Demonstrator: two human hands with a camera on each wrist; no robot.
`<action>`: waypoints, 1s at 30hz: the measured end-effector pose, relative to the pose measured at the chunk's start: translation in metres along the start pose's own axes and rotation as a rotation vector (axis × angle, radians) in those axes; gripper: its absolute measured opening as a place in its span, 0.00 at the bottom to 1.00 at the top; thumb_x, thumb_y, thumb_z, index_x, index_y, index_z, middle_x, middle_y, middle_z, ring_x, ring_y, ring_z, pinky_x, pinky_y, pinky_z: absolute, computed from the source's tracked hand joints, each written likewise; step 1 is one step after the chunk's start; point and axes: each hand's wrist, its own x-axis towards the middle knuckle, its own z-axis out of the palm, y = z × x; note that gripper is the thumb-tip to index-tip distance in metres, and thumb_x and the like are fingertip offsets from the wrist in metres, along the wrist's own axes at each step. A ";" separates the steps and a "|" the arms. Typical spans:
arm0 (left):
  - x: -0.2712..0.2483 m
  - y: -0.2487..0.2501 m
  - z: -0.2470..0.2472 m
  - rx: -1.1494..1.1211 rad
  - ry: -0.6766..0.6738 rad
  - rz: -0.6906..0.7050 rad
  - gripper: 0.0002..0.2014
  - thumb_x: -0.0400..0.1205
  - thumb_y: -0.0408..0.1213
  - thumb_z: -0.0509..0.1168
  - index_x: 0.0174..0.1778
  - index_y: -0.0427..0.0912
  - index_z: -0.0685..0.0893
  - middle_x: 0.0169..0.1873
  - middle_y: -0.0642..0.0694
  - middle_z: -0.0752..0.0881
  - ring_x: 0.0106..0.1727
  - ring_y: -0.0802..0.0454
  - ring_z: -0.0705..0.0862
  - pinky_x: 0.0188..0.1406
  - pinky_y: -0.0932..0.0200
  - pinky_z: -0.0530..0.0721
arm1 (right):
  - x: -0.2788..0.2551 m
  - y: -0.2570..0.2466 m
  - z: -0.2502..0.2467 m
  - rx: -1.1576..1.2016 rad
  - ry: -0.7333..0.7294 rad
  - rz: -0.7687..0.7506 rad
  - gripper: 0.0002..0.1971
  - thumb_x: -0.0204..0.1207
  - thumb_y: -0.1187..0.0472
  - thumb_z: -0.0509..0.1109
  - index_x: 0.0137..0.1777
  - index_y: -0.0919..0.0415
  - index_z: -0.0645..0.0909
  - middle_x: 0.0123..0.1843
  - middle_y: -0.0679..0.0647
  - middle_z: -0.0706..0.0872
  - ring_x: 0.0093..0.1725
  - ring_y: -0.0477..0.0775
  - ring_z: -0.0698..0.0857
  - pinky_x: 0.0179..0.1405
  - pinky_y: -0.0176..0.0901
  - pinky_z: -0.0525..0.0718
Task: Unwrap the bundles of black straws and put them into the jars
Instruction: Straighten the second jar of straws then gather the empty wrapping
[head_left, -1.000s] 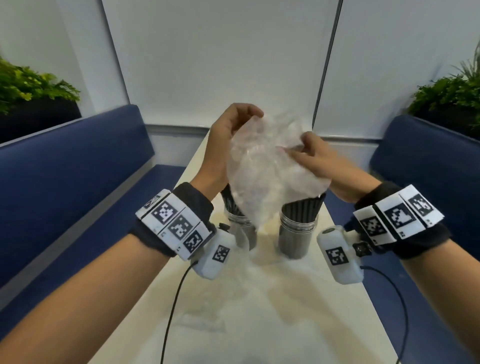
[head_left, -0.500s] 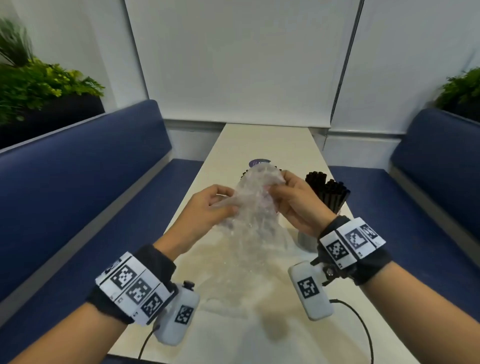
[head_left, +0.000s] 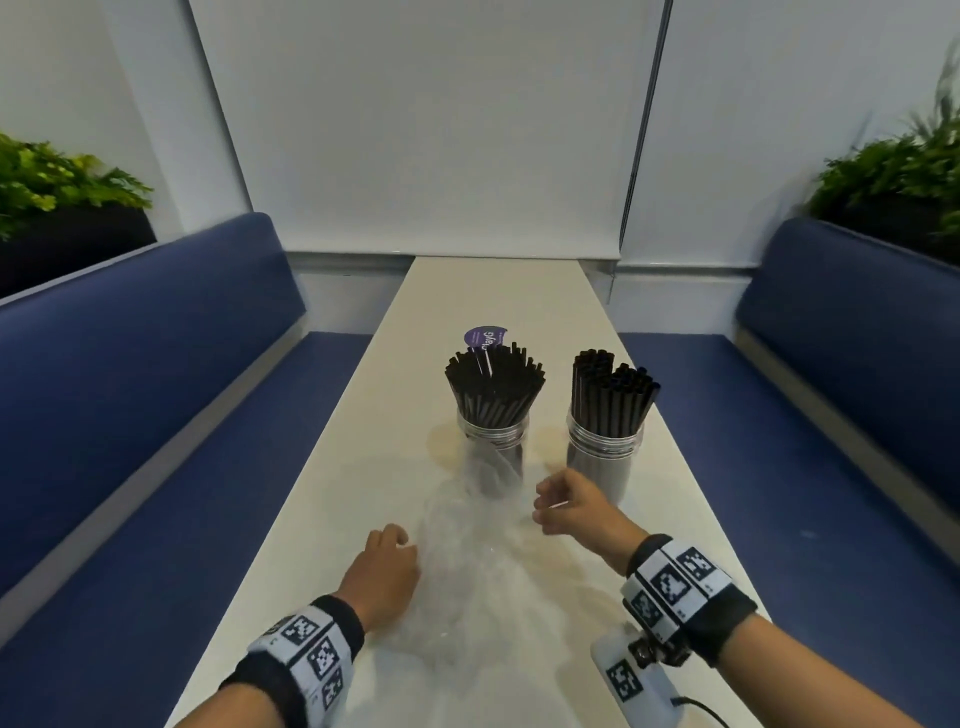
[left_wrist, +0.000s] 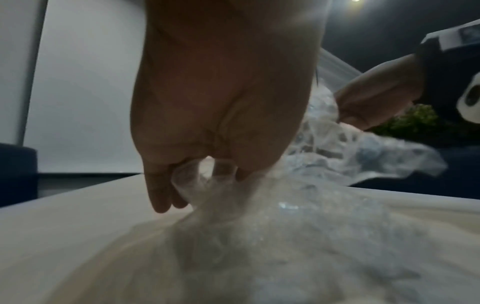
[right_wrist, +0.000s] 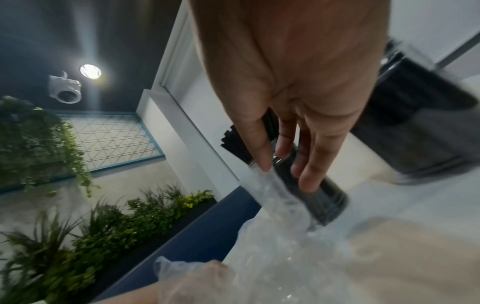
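Two clear jars stand mid-table in the head view, the left jar (head_left: 493, 447) and the right jar (head_left: 603, 460). Black straws (head_left: 493, 382) fan out of the left one, and more black straws (head_left: 610, 397) pack the right one. A crumpled clear plastic wrap (head_left: 467, 571) lies on the table in front of them. My left hand (head_left: 389, 558) grips its left edge, and the film bunches through the curled fingers (left_wrist: 158, 197). My right hand (head_left: 543, 512) pinches the wrap's far end (right_wrist: 262, 181) beside the left jar (right_wrist: 324, 197), thumb against forefinger.
The long white table (head_left: 363, 415) runs to a white wall, with a purple round sticker (head_left: 485, 335) behind the left jar. Blue benches (head_left: 130, 415) line both sides, with green plants (head_left: 62, 176) behind them. Both table edges drop off beside my wrists.
Both hands have come down from in front of me to the tabletop, bringing the plastic wrap with them. The wrap now lies spread on the table and no longer covers the jars.
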 end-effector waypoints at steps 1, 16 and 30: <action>0.002 0.002 -0.003 -0.006 -0.035 -0.007 0.14 0.84 0.33 0.54 0.62 0.33 0.77 0.71 0.38 0.69 0.72 0.40 0.67 0.69 0.55 0.72 | -0.001 0.003 -0.008 0.000 0.022 0.004 0.11 0.72 0.73 0.68 0.50 0.64 0.71 0.42 0.54 0.77 0.39 0.49 0.78 0.37 0.37 0.80; -0.023 0.121 -0.157 -0.404 -0.004 0.311 0.29 0.77 0.49 0.67 0.72 0.42 0.71 0.64 0.46 0.81 0.70 0.49 0.77 0.62 0.57 0.76 | 0.019 -0.004 -0.122 -0.043 0.275 -0.150 0.57 0.58 0.61 0.83 0.78 0.52 0.45 0.81 0.56 0.55 0.79 0.55 0.57 0.70 0.43 0.60; 0.154 0.182 -0.074 -0.980 0.188 0.136 0.65 0.44 0.57 0.80 0.74 0.61 0.49 0.71 0.45 0.74 0.72 0.44 0.74 0.70 0.39 0.77 | 0.076 -0.021 -0.114 0.105 0.138 -0.247 0.50 0.63 0.67 0.79 0.78 0.55 0.49 0.70 0.54 0.70 0.68 0.52 0.72 0.66 0.44 0.72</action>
